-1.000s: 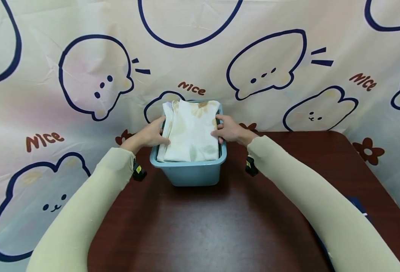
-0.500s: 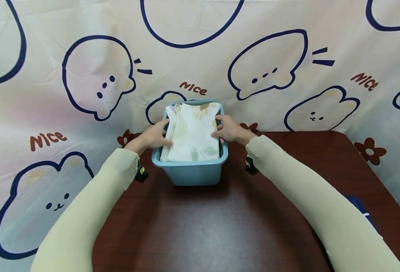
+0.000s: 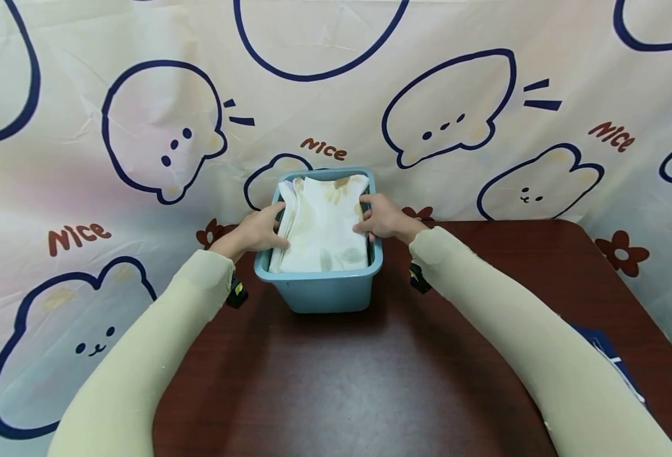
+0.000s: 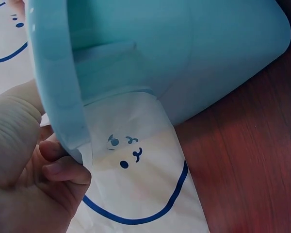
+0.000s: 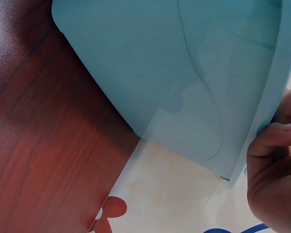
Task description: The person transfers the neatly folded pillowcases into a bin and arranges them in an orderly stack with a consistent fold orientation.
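A light-blue plastic bin [image 3: 330, 295] stands at the back of the table in the head view. Inside it lies a folded white cloth [image 3: 327, 222] with a faint leaf and flower print, its top near the rim. My left hand [image 3: 257, 230] reaches over the left rim, holding the cloth's left edge with the thumb on top. At the opposite side, my right hand [image 3: 387, 217] pinches the cloth's right edge. Both wrist views show the bin's outer wall [image 4: 223, 48], with curled lower fingers [image 5: 269, 141] close outside the rim. The fingertips inside the bin are mostly hidden.
The dark red-brown wooden table [image 3: 341, 381] extends toward me. A printed fabric backdrop [image 3: 313, 114] rises right behind the bin. Toward the right table edge lies a dark-blue item [image 3: 604, 349], partly covered by my right sleeve [image 3: 501, 317].
The cloth has sunk slightly lower into the bin, exposing more of the back rim. Both hands keep their places at its sides.
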A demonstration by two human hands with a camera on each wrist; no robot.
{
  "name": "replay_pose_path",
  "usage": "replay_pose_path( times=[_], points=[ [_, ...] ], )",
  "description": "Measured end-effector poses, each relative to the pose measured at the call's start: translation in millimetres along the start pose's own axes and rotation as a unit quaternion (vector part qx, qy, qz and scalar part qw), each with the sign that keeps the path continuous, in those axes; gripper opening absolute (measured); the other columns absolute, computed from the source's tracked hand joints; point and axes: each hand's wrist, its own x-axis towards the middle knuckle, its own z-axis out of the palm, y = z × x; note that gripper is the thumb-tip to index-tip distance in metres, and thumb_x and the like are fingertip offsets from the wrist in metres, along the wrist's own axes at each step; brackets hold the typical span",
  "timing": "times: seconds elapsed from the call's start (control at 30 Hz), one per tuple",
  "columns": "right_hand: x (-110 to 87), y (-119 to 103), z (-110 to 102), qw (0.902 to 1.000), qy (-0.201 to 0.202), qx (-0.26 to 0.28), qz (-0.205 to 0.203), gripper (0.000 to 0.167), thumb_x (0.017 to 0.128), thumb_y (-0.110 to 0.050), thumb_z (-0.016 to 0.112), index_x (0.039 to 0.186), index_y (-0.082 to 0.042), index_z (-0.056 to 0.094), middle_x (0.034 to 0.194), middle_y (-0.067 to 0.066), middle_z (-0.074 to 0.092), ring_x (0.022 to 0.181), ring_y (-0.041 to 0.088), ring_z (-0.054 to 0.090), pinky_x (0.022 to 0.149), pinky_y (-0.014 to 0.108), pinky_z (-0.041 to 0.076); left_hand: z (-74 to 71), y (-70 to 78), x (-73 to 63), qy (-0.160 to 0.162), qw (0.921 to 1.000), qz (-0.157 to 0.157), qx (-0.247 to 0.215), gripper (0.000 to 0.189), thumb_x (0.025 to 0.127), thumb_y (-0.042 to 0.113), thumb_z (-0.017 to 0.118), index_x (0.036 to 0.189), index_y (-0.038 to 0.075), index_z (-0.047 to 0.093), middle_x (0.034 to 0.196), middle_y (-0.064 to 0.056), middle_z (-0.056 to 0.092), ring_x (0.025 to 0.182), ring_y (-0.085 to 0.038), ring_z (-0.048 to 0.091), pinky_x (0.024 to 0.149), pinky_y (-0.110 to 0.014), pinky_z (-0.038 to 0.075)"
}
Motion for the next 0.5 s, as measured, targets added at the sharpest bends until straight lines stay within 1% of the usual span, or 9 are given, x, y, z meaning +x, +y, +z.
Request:
replay_pose_path(
  times=[0.13, 0.3, 0.5],
  points=[
    [1.2, -0.8, -0.7, 1.0000, 0.001, -0.006, 0.003, 0.087, 0.095, -0.008, 0.070, 0.163, -0.009, 0.015, 0.100, 0.014, 0.070, 0.044, 0.010, 0.052, 0.051, 0.023, 0.048, 0.0, 1.5, 1.3, 0.002, 1.0000, 0.001, 0.009, 0.095, 0.090, 0.018, 0.076, 0.162, 0.011, 0.015, 0.146, -0.027, 0.053, 0.130, -0.041, 0.058, 0.101, -0.054, 0.052],
    [1.3, -1.4, 0.1, 0.9999, 0.002, -0.012, 0.005, 0.087, 0.095, -0.008, 0.071, 0.163, -0.009, 0.016, 0.095, 0.013, 0.070, 0.044, 0.010, 0.053, 0.051, 0.022, 0.047, -0.1, 2.1, 1.2, 0.000, 0.9998, 0.000, 0.019, 0.095, 0.090, 0.020, 0.077, 0.162, 0.010, 0.017, 0.144, -0.026, 0.055, 0.128, -0.040, 0.059, 0.101, -0.053, 0.053],
    [1.5, -1.3, 1.2, 0.9998, -0.001, -0.016, 0.006, 0.087, 0.095, -0.009, 0.070, 0.163, -0.009, 0.016, 0.091, 0.010, 0.070, 0.045, 0.009, 0.053, 0.051, 0.021, 0.047, -0.6, 3.0, -0.8, -0.003, 0.9998, -0.009, 0.019, 0.096, 0.090, 0.020, 0.077, 0.162, 0.010, 0.016, 0.144, -0.026, 0.055, 0.128, -0.040, 0.059, 0.102, -0.054, 0.052]
  ],
)
